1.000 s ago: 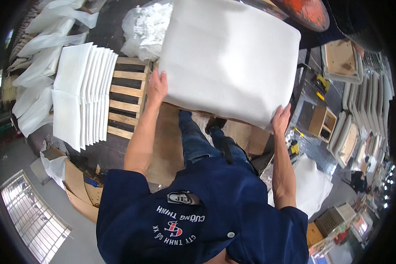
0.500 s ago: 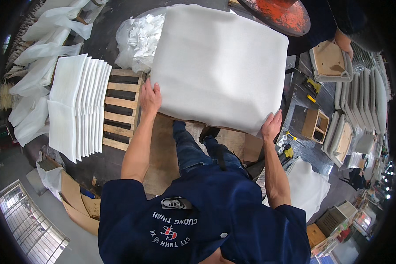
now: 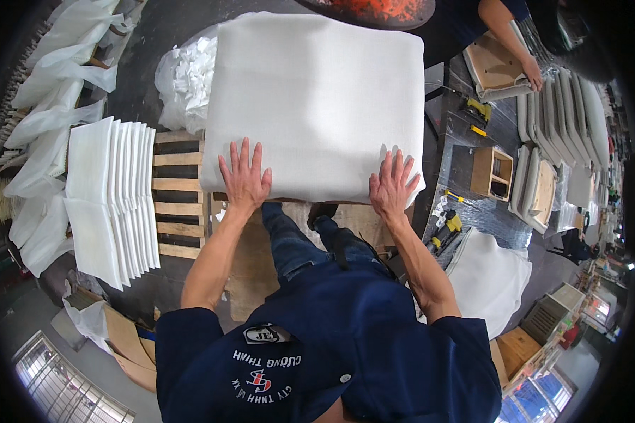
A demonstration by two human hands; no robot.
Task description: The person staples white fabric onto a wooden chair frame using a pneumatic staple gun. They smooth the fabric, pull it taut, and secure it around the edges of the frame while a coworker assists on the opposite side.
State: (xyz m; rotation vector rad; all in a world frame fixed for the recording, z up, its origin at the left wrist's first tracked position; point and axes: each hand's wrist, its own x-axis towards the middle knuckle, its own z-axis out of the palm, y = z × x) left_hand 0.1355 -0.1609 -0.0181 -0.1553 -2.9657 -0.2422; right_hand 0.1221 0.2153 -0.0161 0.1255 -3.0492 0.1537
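On your dark blue shirt (image 3: pixel 402 345), white lettering (image 3: pixel 267 359) is curving around a red-and-white emblem (image 3: pixel 259 381) — more letters (image 3: pixel 266 336) are standing on a tag (image 3: pixel 279 333).

Off-white cushion (image 3: pixel 317 106) against navy shirt (image 3: pixel 402 338) and blue jeans (image 3: pixel 289 247).
The cushion is plain, shaded pale grey in patches; the shirt carries white lettering (image 3: pixel 267 360) and a red-and-white emblem (image 3: pixel 259 381). Left, white sheets (image 3: pixel 120 204) and a light-brown pallet (image 3: pixel 180 209) striped with dark; far, a dark disc (image 3: pixel 381 10) blotched orange-red; right, a yellow-and-black tool (image 3: pixel 450 227), a tan wooden box (image 3: pixel 482 170), and pale-grey seats (image 3: pixel 564 116) with beige boards (image 3: pixel 544 187).
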